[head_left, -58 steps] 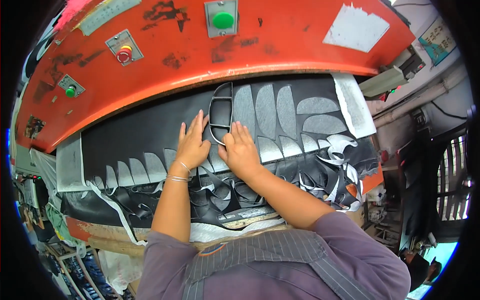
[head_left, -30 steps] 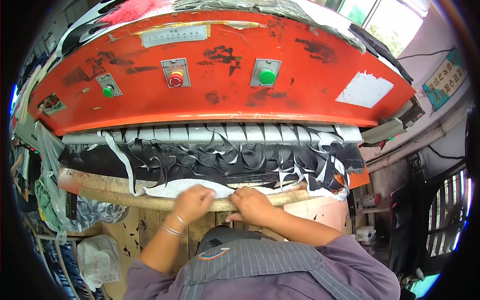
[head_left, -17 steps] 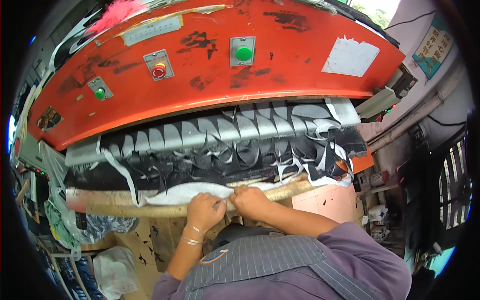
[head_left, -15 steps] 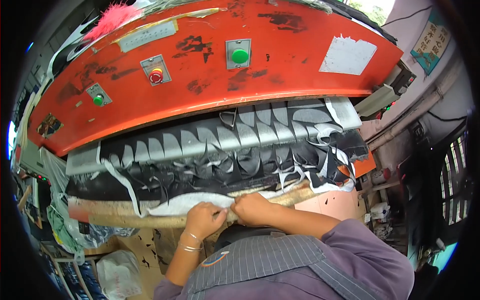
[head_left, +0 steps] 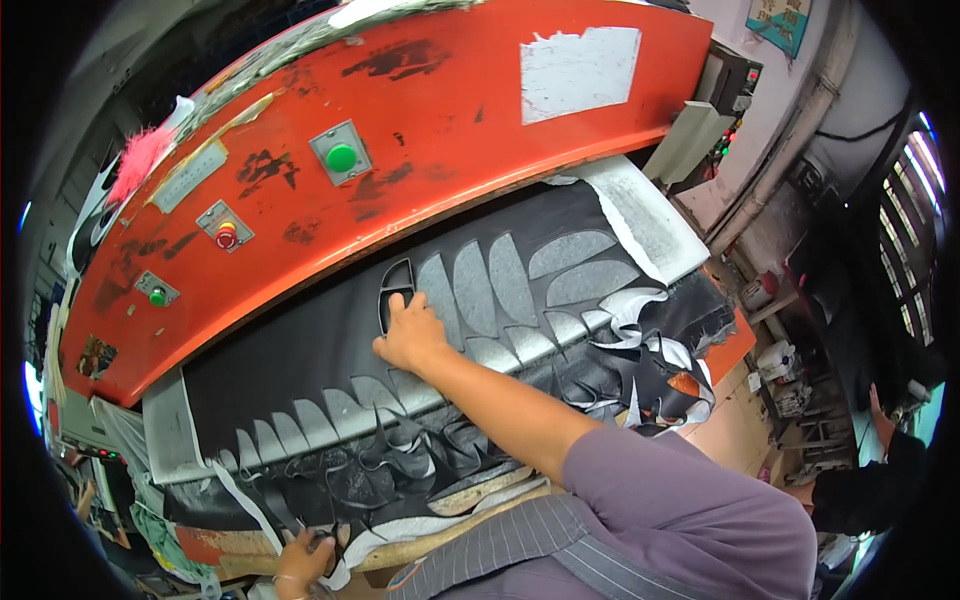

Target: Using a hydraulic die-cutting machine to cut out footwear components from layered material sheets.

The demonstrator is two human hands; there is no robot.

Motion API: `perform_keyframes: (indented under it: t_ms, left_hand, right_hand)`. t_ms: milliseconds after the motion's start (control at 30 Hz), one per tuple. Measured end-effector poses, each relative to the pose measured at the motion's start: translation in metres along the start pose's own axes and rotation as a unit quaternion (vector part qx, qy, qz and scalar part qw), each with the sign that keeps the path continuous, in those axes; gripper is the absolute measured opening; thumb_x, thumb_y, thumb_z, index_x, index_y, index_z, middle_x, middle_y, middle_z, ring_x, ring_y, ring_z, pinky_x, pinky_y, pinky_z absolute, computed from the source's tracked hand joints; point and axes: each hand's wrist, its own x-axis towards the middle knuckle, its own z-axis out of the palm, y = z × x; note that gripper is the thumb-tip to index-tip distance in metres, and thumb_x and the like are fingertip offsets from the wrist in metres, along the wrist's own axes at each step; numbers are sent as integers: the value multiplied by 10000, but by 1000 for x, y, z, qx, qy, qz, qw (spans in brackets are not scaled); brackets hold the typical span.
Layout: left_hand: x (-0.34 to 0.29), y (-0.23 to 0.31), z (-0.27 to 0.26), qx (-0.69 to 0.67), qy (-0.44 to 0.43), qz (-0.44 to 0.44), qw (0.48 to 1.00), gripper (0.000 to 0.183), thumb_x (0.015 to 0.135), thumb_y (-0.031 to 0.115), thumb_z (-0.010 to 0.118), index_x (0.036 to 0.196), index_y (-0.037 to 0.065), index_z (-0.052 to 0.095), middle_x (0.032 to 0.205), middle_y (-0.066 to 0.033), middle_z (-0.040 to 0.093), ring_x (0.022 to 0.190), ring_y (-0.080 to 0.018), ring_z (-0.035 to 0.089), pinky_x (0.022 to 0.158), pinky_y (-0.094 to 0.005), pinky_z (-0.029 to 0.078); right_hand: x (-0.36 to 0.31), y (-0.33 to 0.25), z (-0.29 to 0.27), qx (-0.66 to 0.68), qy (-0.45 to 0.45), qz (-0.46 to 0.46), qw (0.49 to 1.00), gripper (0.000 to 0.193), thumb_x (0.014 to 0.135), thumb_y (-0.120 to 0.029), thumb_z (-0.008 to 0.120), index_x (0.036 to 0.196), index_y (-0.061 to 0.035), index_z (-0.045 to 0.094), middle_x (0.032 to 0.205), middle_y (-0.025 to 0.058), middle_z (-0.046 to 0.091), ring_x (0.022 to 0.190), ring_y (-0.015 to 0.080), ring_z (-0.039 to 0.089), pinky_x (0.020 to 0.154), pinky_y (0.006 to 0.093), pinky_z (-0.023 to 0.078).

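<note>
A sheet of black material (head_left: 300, 365) with rows of leaf-shaped cutouts lies on the pale bed (head_left: 165, 430) of a press. My right hand (head_left: 415, 335) reaches far over the sheet, its fingers closed on a small metal cutting die (head_left: 396, 283) shaped like a half leaf. The die stands beside the row of long cutouts. At the lower left, my left hand (head_left: 303, 560) is at the front edge with its fingers curled at a dark strip of scrap (head_left: 275, 500). Part of its grip is hidden. Cut, curling scrap (head_left: 370, 475) hangs over the bed's front.
The orange press head (head_left: 300, 200) spans the back, with a red stop button (head_left: 226, 235) and green buttons (head_left: 341, 158). A wooden rail (head_left: 235, 540) runs along the near edge. A control box (head_left: 700, 140) stands at right. Another person's dark sleeve (head_left: 870, 480) shows at far right.
My right hand has left the front edge for the cutting die. My left hand has shifted left. More of the black sheet now shows in front of the press head, and the view has turned.
</note>
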Motion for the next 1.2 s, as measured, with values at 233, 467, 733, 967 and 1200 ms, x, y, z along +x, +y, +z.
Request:
perform_keyframes:
  t_ms: [233, 467, 733, 967, 1200]
  left_hand:
    - [27, 92, -17, -451, 219, 263, 825, 533, 975, 255, 486, 1405, -31, 357, 1385, -188, 464, 1199, -255, 518, 960, -347, 426]
    - [52, 185, -5, -757, -156, 365, 520, 503, 1006, 448, 342, 1171, 32, 572, 1056, -111, 647, 994, -246, 615, 922, -381, 468]
    - [61, 143, -6, -586, 47, 346, 731, 335, 970, 240, 516, 1219, 23, 460, 999, -36, 563, 845, -88, 526, 746, -241, 465]
    - [99, 123, -78, -640, 33, 369, 673, 363, 858, 145, 596, 1180, 43, 464, 750, -33, 514, 628, -116, 509, 540, -244, 427]
    - [190, 166, -79, -472, 106, 456, 747, 458, 790, 200, 640, 1147, -14, 446, 1170, -164, 590, 1044, -242, 575, 841, -353, 475]
  right_hand:
    - [-49, 18, -48, 295, -157, -104, 937, 887, 695, -308, 753, 1370, 49, 302, 1161, 268, 561, 1006, 312, 608, 863, 378, 480]
    - [-131, -1, -12, 264, -190, -319, 890, 836, 746, -347, 750, 1390, 26, 370, 1255, 300, 437, 1161, 391, 479, 991, 392, 394]
    - [-132, -32, -30, 20, -355, -196, 914, 749, 727, -384, 657, 1367, -69, 428, 1226, 327, 414, 1057, 466, 545, 920, 452, 465]
    - [5, -52, -2, -121, -76, 31, 989, 706, 771, -418, 664, 1308, -9, 456, 1287, 298, 426, 1116, 413, 557, 952, 419, 475]
    - [-34, -21, 27, -90, 27, -66, 993, 912, 789, -455, 681, 1411, 69, 268, 1280, 307, 472, 1177, 417, 501, 981, 441, 410]
